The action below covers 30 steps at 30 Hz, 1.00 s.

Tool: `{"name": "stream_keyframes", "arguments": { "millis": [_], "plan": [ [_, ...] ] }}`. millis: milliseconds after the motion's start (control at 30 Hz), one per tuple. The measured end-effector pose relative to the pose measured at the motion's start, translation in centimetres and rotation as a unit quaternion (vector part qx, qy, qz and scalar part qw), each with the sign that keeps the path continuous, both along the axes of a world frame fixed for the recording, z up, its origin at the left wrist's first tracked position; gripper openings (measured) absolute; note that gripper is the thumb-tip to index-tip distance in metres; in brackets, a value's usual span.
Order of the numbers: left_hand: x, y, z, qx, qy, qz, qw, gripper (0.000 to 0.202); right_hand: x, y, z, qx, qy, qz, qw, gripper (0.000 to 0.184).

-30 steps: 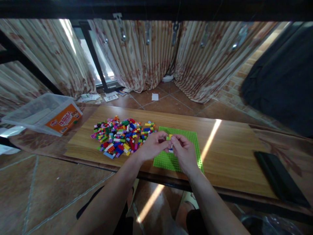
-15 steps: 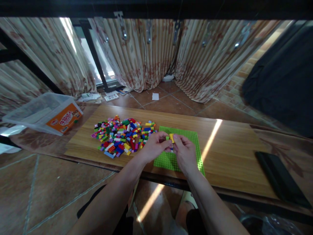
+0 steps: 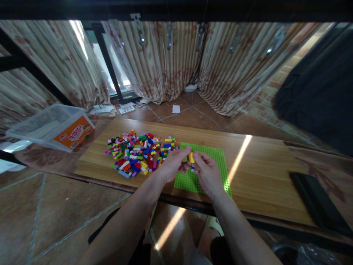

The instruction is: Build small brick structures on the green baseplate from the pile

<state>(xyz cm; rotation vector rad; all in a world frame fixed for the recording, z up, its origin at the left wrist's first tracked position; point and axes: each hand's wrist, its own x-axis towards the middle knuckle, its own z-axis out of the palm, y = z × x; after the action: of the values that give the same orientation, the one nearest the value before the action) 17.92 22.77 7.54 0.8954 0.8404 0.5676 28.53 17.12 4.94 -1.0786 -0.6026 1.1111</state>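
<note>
In the head view, the right hand point(image 3: 209, 171) has a yellow brick point(image 3: 191, 157) pinched at its fingertips, right over the green baseplate point(image 3: 184, 182)! Just beside it, the left hand point(image 3: 172, 165), thumb up, fingers part-curled; whether it grips anything, I can't tell. Mixed bricks point(image 3: 140, 154) heap up left of the baseplate.

Pretty dim room tbh, with a blown-out glass pane point(image 3: 116, 66) far left beyond the green studded baseplate point(image 3: 187, 182). One hard sun streak point(image 3: 239, 156) crosses the wooden tabletop point(image 3: 264, 176) right of the baseplate, another the tiled floor point(image 3: 68, 209) on its near side. Dark fabric point(image 3: 317, 84) far right goes nearly black. Wide-angle stretch at the edges, loose bricks point(image 3: 143, 151) left of it slightly soft.
</note>
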Motion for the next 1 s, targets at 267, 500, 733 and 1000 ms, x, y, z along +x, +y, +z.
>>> {"name": "stream_keyframes", "arguments": {
  "millis": [267, 500, 733, 1000],
  "plan": [
    [0.5, -0.6, -0.2, 0.018, -0.010, 0.043, 0.999, 0.023, 0.1, 0.2, -0.5, 0.010, -0.171, -0.067, 0.983, 0.028],
    [1.4, -1.2, -0.8, 0.044, -0.026, 0.082, 0.995, 0.020, -0.8, 0.2, -0.8, 0.009, -0.157, -0.108, 0.982, 0.029],
    [2.0, -1.6, -1.5, 0.075, -0.024, 0.112, 0.991, 0.025, -1.8, 0.3, -0.8, 0.001, -0.079, -0.144, 0.986, 0.032],
    [2.4, -2.1, -1.9, 0.124, 0.002, 0.137, 0.983, 0.025, -2.3, 0.3, -0.9, -0.014, -0.039, -0.174, 0.984, 0.035]
  ]
}}
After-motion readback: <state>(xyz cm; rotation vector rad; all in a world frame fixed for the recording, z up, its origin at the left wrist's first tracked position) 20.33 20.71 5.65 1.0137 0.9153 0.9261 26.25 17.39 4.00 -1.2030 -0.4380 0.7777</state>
